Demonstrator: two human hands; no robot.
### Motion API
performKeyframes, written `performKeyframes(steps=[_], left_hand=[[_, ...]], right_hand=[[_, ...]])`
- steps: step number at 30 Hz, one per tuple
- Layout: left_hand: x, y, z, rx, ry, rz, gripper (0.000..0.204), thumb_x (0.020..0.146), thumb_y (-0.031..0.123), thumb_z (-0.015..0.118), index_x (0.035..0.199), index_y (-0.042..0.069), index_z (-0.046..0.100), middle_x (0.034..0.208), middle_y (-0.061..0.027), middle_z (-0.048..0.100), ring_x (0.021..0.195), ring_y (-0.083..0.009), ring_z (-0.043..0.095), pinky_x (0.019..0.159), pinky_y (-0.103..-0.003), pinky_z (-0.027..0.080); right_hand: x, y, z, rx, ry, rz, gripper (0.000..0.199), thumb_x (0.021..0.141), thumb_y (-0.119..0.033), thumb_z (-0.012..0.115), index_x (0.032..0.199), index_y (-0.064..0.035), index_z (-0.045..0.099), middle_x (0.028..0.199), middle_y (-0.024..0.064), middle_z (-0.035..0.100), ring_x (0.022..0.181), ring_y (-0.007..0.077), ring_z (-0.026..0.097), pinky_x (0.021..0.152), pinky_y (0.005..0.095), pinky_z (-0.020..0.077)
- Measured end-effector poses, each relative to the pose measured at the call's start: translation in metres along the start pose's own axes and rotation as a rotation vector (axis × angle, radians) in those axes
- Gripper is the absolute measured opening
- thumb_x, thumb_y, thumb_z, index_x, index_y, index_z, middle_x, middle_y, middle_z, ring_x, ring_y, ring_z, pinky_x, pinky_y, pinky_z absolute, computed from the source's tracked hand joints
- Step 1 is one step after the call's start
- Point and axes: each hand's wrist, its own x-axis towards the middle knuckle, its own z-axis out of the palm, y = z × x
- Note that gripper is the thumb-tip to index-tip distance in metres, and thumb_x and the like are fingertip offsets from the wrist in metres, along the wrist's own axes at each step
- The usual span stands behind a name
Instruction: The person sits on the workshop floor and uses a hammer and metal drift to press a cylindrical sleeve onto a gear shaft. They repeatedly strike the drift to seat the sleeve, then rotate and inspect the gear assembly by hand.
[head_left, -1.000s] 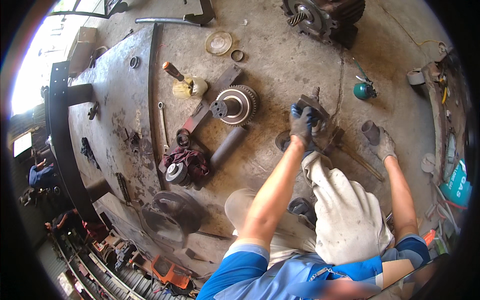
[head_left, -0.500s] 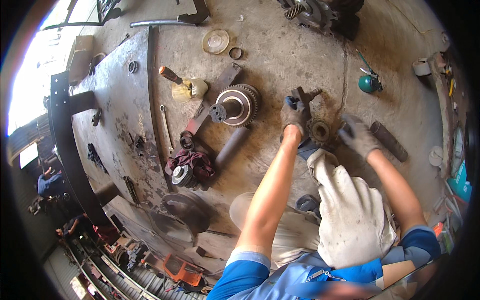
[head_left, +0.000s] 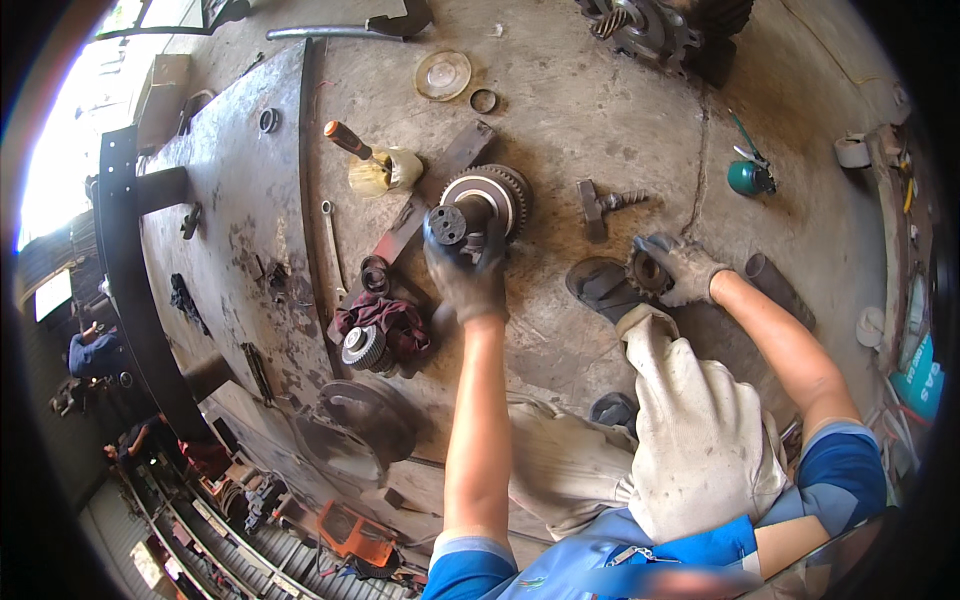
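Observation:
My left hand [head_left: 466, 282], in a dark work glove, has its fingers curled around the near side of a gear shaft [head_left: 447, 226]. Its large toothed gear [head_left: 516, 188] rests against a steel bar [head_left: 466, 146] on the concrete floor. My right hand [head_left: 690, 272], gloved too, is closed on a small ring gear [head_left: 648, 271] beside my sandalled foot [head_left: 603, 287]. Between the hands and farther off lies a short hammer [head_left: 594, 212] with a ridged rod handle. My left palm hides part of the shaft.
A cut-open container [head_left: 392, 171] with an orange-handled tool, a wrench [head_left: 333, 248] and a maroon rag [head_left: 404, 322] with a smaller gear [head_left: 365, 347] lie left. A pipe [head_left: 780, 290] and green oil can [head_left: 745, 177] are right. A large gear assembly [head_left: 650, 38] stands far off.
My left hand has left the hammer on the floor and moved left onto the gear shaft. My right hand has moved left and taken hold of the ring gear.

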Motion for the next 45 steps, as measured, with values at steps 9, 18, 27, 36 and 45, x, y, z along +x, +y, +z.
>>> performKeyframes(steps=[9, 18, 27, 36, 45], left_hand=[[0.026, -0.026, 0.022, 0.264, -0.008, 0.105, 0.064, 0.068, 0.047, 0.087, 0.109, 0.001, 0.067, 0.109, -0.0179, 0.065, 0.102, -0.0378, 0.063, 0.092, -0.047, 0.051], [0.03, -0.03, 0.012, 0.155, -0.075, 0.207, 0.058, 0.07, 0.044, 0.087, 0.109, 0.005, 0.067, 0.108, -0.0176, 0.064, 0.1, -0.0383, 0.064, 0.087, -0.047, 0.053], [0.034, -0.071, -0.055, 0.449, -0.12, 0.301, 0.022, 0.09, 0.031, 0.07, 0.089, 0.009, 0.07, 0.089, -0.0152, 0.068, 0.085, -0.0383, 0.065, 0.074, -0.047, 0.051], [0.003, -0.086, -0.145, 0.408, -0.124, -0.056, 0.036, 0.095, 0.042, 0.065, 0.09, 0.006, 0.07, 0.093, -0.0164, 0.066, 0.092, -0.0386, 0.063, 0.08, -0.047, 0.048], [-0.029, -0.095, -0.199, 0.427, -0.091, -0.117, 0.039, 0.093, 0.043, 0.066, 0.101, 0.006, 0.069, 0.106, -0.0146, 0.068, 0.099, -0.0356, 0.064, 0.087, -0.048, 0.05]], right_hand=[[0.013, -0.006, 0.007, -0.027, 0.079, -0.006, 0.103, 0.071, -0.05, 0.079, 0.156, -0.0129, 0.034, 0.143, 0.0255, 0.044, 0.133, 0.0444, 0.044, 0.106, 0.0569, 0.0415], [0.0, 0.014, -0.032, -0.483, 0.171, 0.148, 0.093, 0.073, -0.041, 0.081, 0.152, -0.0173, 0.039, 0.141, 0.0185, 0.045, 0.134, 0.0391, 0.044, 0.107, 0.0552, 0.0399], [0.078, -0.089, -0.072, 0.085, 0.601, -0.324, 0.075, 0.084, -0.036, 0.079, 0.148, -0.0093, 0.048, 0.146, 0.0217, 0.05, 0.139, 0.0373, 0.046, 0.116, 0.0466, 0.0392], [0.184, -0.169, -0.088, 0.078, 0.472, -0.512, 0.071, 0.082, -0.026, 0.082, 0.143, -0.0066, 0.052, 0.14, 0.0172, 0.059, 0.131, 0.0344, 0.056, 0.115, 0.0431, 0.0398], [0.211, -0.173, -0.065, 0.277, 0.731, -0.673, 0.072, 0.072, -0.024, 0.088, 0.132, -0.003, 0.056, 0.13, 0.0118, 0.061, 0.125, 0.0272, 0.056, 0.114, 0.0392, 0.0391]])
